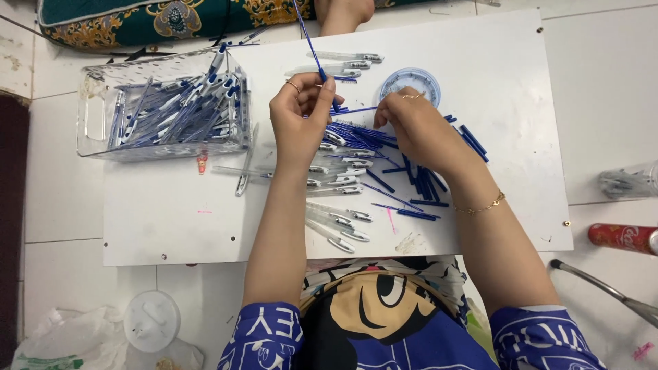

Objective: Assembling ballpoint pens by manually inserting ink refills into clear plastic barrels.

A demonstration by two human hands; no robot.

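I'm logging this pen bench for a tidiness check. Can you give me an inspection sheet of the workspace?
Surface: white board laid on a tiled floor, small pink marks on it.
Job's things: blue refill pinched in the left hand; loose blue refills, clear pen barrels and blue end pieces spread mid-board.
Clutter: clear box of pens, round blue-rimmed lid, red can, white plastic lid.
Grippers: left hand holds the refill; right hand rests on the pile.
Cables: nothing seen.
Surroundings: patterned green cushion, metal tube.
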